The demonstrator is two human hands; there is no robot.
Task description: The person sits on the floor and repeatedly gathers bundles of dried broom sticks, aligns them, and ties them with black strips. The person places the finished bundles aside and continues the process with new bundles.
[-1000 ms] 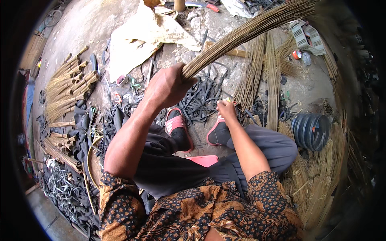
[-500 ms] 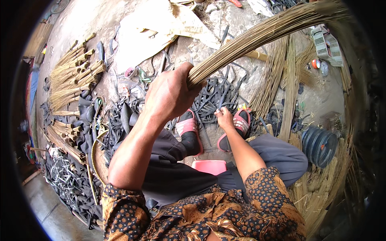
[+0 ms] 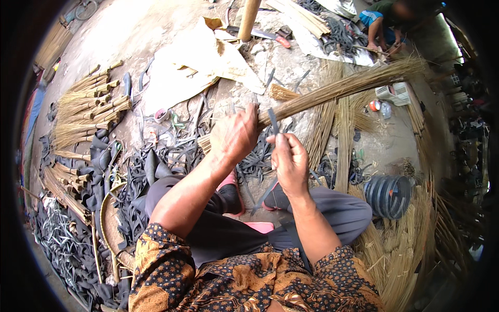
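My left hand (image 3: 236, 134) grips the near end of a long bundle of thin brown broom sticks (image 3: 343, 86), which reaches up and to the right over the ground. Just right of it, my right hand (image 3: 290, 161) pinches a narrow black rubber strip (image 3: 273, 122) that stands up beside the bundle's gripped end. Both hands are raised above my knees and my pink-and-black sandals (image 3: 230, 193).
Tied stick bundles (image 3: 88, 112) lie at the left, black rubber strips (image 3: 135, 166) litter the ground around me. A black ribbed roll (image 3: 387, 195) stands at the right amid loose sticks. Pale sacking (image 3: 192, 67) and a wooden pole (image 3: 248, 18) lie ahead. Another person (image 3: 384, 23) sits at the far right.
My right hand rose from near my sandal to the bundle, now holding a black strip. The bundle has dropped lower and flatter in my left hand.
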